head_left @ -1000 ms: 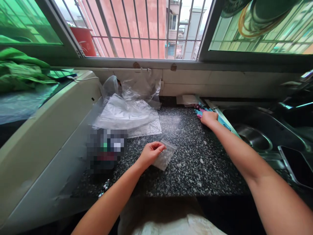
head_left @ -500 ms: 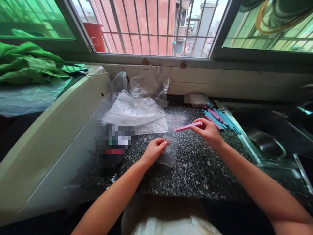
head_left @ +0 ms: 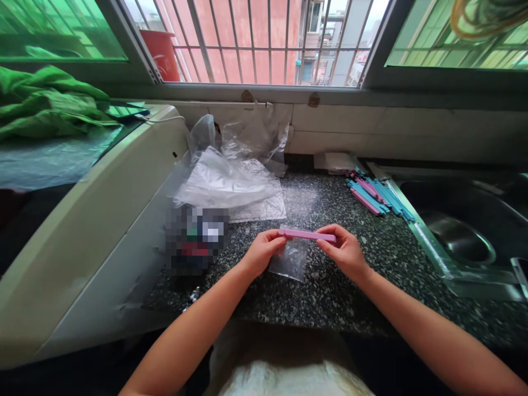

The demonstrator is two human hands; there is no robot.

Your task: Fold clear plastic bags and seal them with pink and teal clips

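My left hand [head_left: 259, 253] pinches the top of a small clear plastic bag [head_left: 292, 259] and the left end of a pink strip [head_left: 307, 235]. My right hand [head_left: 344, 250] pinches the right end of that same strip, which lies level along the bag's upper edge. Both hands are closed, just above the dark speckled countertop [head_left: 330, 291]. A pile of several pink and blue strips [head_left: 375, 195] lies on the counter to the far right, beside the sink.
Crumpled clear plastic bags [head_left: 231, 176] lie at the back left of the counter. A pixelated dark object [head_left: 196, 236] sits left of my hands. A white appliance [head_left: 82, 220] with green cloth [head_left: 45, 104] stands left. A steel sink [head_left: 462, 231] is right.
My right hand took a pink strip from the pile at the far right and brought it over to the small bag. My left hand now also holds the strip's left end.
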